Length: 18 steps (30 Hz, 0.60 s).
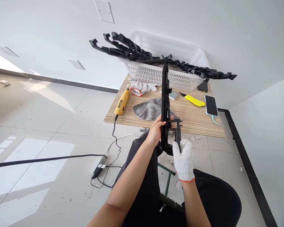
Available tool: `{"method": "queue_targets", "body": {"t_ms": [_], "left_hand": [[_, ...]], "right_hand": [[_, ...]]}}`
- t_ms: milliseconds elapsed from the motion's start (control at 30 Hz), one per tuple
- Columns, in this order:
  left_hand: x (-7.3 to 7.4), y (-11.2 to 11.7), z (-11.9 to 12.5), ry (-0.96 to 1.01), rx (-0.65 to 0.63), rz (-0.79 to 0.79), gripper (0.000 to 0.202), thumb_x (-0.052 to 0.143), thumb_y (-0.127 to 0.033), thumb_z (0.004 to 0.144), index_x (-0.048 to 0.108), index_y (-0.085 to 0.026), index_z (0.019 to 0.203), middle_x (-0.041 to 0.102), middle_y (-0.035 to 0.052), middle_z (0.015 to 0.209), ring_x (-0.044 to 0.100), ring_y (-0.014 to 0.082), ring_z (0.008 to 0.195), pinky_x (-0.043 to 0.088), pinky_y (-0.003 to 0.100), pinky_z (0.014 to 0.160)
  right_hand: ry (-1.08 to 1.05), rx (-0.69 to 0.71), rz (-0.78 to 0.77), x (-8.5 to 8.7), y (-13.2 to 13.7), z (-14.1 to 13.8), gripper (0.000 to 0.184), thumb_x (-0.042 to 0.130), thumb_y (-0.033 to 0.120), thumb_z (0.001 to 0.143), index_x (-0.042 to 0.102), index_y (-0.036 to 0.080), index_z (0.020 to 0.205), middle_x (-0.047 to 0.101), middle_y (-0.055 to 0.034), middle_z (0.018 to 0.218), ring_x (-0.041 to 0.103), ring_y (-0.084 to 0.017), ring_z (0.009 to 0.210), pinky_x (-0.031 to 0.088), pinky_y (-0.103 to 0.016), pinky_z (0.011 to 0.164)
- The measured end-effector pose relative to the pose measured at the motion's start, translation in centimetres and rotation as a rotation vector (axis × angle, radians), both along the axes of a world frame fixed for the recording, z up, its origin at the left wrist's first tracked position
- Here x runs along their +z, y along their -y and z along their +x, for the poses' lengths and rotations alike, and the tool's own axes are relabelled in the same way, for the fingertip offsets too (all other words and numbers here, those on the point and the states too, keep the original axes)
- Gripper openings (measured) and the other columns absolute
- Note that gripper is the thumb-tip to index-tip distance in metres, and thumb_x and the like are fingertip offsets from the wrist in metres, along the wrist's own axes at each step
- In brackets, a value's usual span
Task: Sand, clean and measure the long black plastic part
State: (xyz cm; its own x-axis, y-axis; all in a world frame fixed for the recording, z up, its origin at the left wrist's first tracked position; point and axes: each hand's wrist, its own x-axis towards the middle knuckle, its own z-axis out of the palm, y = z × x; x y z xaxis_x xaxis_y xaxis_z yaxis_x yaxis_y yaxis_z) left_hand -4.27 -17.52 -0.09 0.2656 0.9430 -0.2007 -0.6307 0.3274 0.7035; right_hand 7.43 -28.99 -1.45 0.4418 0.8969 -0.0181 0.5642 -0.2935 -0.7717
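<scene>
My bare left hand (pixel 156 130) is closed around a long black plastic part (pixel 166 94), held upright over the near edge of the small wooden table (pixel 198 121). My right hand (pixel 183 157), in a white knit glove, grips a dark vernier caliper (pixel 177 130) whose jaws sit against the lower section of the part. Both hands are above my lap, just in front of the table.
On the table lie a yellow rotary tool (pixel 121 102) with a black cord, a grey cloth (pixel 148 108), a white glove (pixel 140 86), a yellow utility knife (pixel 194 100) and a phone (pixel 211 105). A white basket (pixel 165 60) at the back carries several long black parts. A power strip (pixel 99 167) lies on the floor.
</scene>
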Motion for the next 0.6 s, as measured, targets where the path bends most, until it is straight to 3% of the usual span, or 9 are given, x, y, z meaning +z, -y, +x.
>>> {"method": "queue_targets", "body": {"t_ms": [200, 433, 500, 600], "left_hand": [[0.2, 0.1, 0.0, -0.003, 0.007, -0.009, 0.04, 0.061, -0.021, 0.073, 0.069, -0.019, 0.112, 0.073, 0.0061, 0.115, 0.063, 0.0277, 0.117, 0.05, 0.04, 0.1], [-0.1, -0.1, 0.0, 0.019, 0.003, -0.001, 0.037, 0.067, -0.029, 0.078, 0.067, -0.019, 0.113, 0.072, 0.0073, 0.113, 0.066, 0.0265, 0.109, 0.053, 0.039, 0.094], [-0.2, -0.1, 0.1, 0.008, 0.014, -0.012, 0.033, 0.069, -0.035, 0.08, 0.066, -0.019, 0.108, 0.073, 0.0076, 0.109, 0.067, 0.0253, 0.104, 0.054, 0.037, 0.089], [-0.2, -0.2, 0.3, -0.012, 0.03, -0.039, 0.03, 0.072, -0.039, 0.079, 0.065, -0.018, 0.1, 0.072, 0.0075, 0.101, 0.067, 0.0222, 0.096, 0.054, 0.034, 0.082]], "right_hand": [[-0.039, -0.001, 0.033, 0.2, 0.1, -0.2, 0.043, 0.056, 0.057, 0.091, 0.056, 0.022, 0.116, 0.074, -0.0064, 0.093, 0.071, -0.022, 0.077, 0.054, -0.033, 0.066], [-0.089, 0.015, 0.037, 0.1, 0.4, -0.1, 0.041, 0.058, 0.053, 0.092, 0.058, 0.022, 0.118, 0.073, -0.0072, 0.097, 0.069, -0.021, 0.081, 0.056, -0.034, 0.069], [-0.178, -0.009, 0.078, 0.4, 0.3, 0.2, 0.043, 0.061, 0.053, 0.09, 0.058, 0.022, 0.119, 0.071, -0.0066, 0.093, 0.067, -0.02, 0.076, 0.055, -0.033, 0.065], [-0.397, -0.119, 0.146, 1.1, -0.8, 1.4, 0.049, 0.058, 0.052, 0.091, 0.053, 0.022, 0.129, 0.062, 0.0014, 0.072, 0.054, -0.014, 0.053, 0.047, -0.027, 0.047]]}}
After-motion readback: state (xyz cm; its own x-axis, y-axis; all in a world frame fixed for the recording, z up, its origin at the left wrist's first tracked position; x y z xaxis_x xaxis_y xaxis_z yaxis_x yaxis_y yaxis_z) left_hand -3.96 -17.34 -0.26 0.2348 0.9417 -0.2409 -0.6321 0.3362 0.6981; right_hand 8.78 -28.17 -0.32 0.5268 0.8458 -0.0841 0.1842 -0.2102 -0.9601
